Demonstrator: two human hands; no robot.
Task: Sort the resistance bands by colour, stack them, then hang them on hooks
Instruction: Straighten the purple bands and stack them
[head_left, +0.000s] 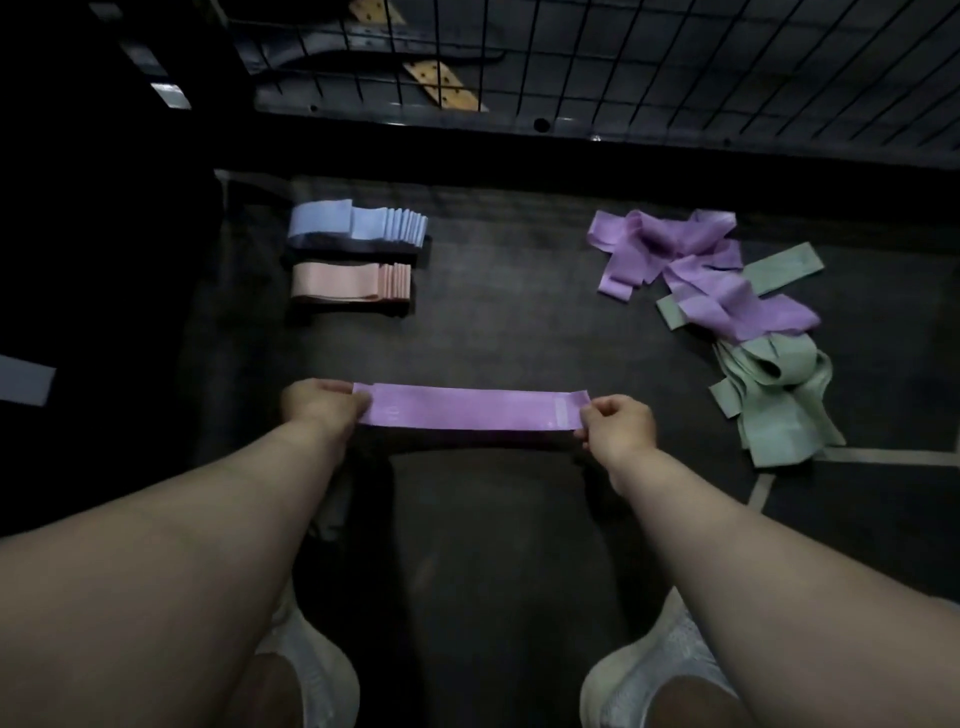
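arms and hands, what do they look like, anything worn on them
Both forearms are bare: no sleeve shows on the left arm or the right arm within the frame. The left hand and right hand wear no gloves, and no watch, bracelet or ring is visible in the dim light.

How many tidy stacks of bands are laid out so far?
2: a blue stack at far left, and a pink stack just nearer than it. Dark bands could be hidden in the dim light. The heap at right is unsorted.
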